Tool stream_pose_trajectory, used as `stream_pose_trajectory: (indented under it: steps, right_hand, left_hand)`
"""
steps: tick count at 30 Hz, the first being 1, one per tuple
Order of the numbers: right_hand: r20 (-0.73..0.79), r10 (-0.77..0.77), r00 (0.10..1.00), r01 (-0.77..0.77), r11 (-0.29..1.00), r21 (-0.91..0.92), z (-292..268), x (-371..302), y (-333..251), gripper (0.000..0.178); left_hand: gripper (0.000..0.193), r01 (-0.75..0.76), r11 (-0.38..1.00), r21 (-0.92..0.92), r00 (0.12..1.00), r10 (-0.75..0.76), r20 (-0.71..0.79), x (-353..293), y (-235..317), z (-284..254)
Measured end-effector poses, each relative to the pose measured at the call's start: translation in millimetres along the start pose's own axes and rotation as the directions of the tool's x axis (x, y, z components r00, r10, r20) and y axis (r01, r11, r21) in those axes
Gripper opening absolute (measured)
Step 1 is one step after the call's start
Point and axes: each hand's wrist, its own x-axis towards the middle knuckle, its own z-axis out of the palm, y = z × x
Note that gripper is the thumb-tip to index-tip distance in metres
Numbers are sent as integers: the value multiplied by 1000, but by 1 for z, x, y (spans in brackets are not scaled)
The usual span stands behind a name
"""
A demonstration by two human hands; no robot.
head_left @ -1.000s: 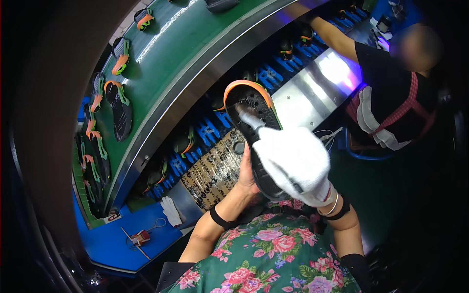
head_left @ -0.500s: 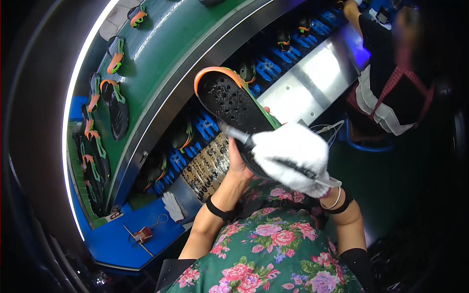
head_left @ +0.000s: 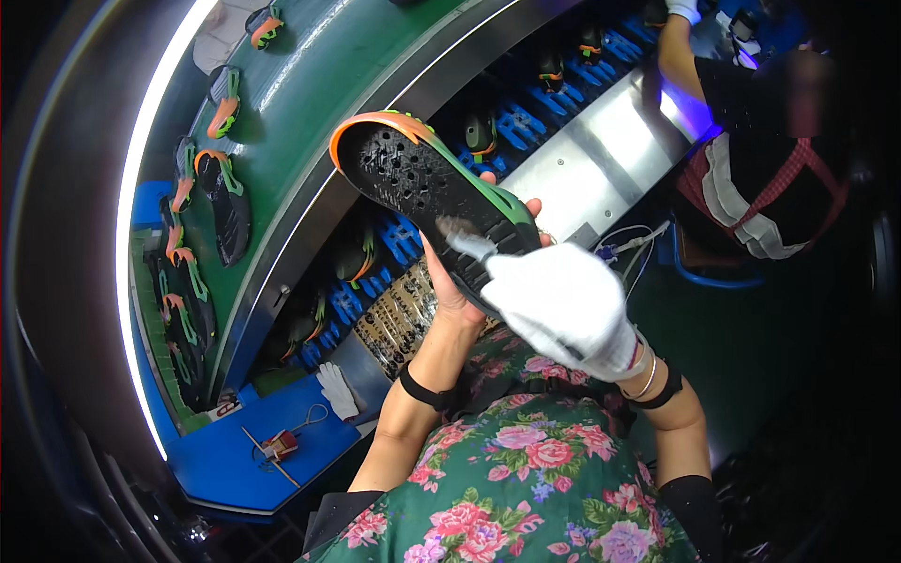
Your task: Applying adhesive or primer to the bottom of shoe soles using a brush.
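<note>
My bare left hand (head_left: 449,286) grips a black shoe sole (head_left: 394,178) from underneath. Its thumb lies along the near edge and its fingertips show past the far edge. Orange and green rims the sole, and the upturned black face has several small holes and a wet shine. In my right hand (head_left: 563,305), which wears a white glove, is a brush (head_left: 469,242) with a light metal collar. Slightly blurred, the brush's brownish tip lies over the middle of the sole, apparently touching it. The glove hides the handle and part of the sole's near end.
Beyond the sole runs a green conveyor belt (head_left: 310,80) carrying several similar soles. Blue racks (head_left: 516,127) hold more shoe parts below its metal edge. At lower left, a blue table (head_left: 221,460) bears a small tool and a white glove (head_left: 336,389). A co-worker (head_left: 751,141) sits at upper right.
The sole has shifted left and slightly up in my left hand. My right hand has turned, and the brush tip now lies farther right, nearer the sole's middle.
</note>
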Motion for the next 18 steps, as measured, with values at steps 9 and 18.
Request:
stream_pose_trajectory:
  steps: [9, 18]
  right_hand:
    - [-34, 32, 999, -28, 993, 113, -10, 23, 25, 29]
    - [-4, 170, 985, -162, 944, 288, -17, 22, 24, 25]
  left_hand:
    - [92, -11, 983, -184, 999, 3, -45, 19, 13, 10]
    - [117, 50, 986, -156, 998, -57, -38, 17, 22, -2]
